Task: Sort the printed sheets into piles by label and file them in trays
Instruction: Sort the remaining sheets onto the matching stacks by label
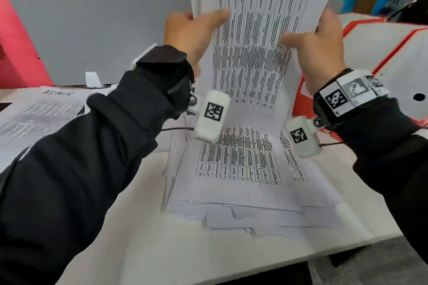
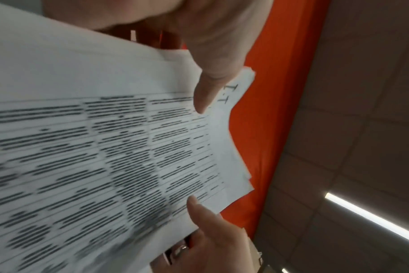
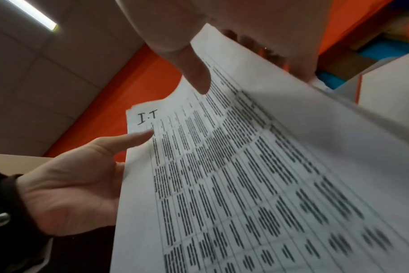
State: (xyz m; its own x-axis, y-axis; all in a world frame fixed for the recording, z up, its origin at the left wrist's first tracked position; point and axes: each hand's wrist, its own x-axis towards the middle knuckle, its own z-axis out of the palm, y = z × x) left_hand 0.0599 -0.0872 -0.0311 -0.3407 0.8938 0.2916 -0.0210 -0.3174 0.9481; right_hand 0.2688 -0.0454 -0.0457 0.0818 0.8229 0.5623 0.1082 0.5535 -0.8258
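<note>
held sheets: a thin bundle of printed sheets [image 1: 254,41] is up in the air in front of the person, standing nearly upright, the bottom edge hanging down over the loose pile on the table. Dense tables of text, too blurry to read.

label: the wrist views show "I.T" [image 3: 147,118] handwritten in the top corner of the front sheet, so I'd say this lot is the IT batch.

left hand: left hand [image 1: 192,32] grips the bundle's left edge, thumb laid across the printed face, other fingers tucked behind the paper.

right hand: right hand [image 1: 317,46] does the same on the right edge, thumb on the front, fingers wrapped round the back. So both are pinching paper, neither is free.

loose pile: a messy heap of sheets [image 1: 243,192] lies on the white table [image 1: 139,250] right below the hands, edges fanned out every which way. Looks unsorted.

other pile: off to the left sits a flatter stack [image 1: 39,111] with "ADMIN" written on top, well apart from the heap.

trays: red and white file holders [image 1: 382,48] stand just right of the right hand. Can't tell which one is meant for which label.

step in hand: my guess is checking the label and squaring up the bundle, somewhere mid-sort since the heap is far from gone.

next move: probably either set the bundle down as its own IT pile clear of the ADMIN one, or slide it into a holder. Thin paper flops, so keeping both edges supported and the sheets together matters, else they fan out into the heap.
</note>
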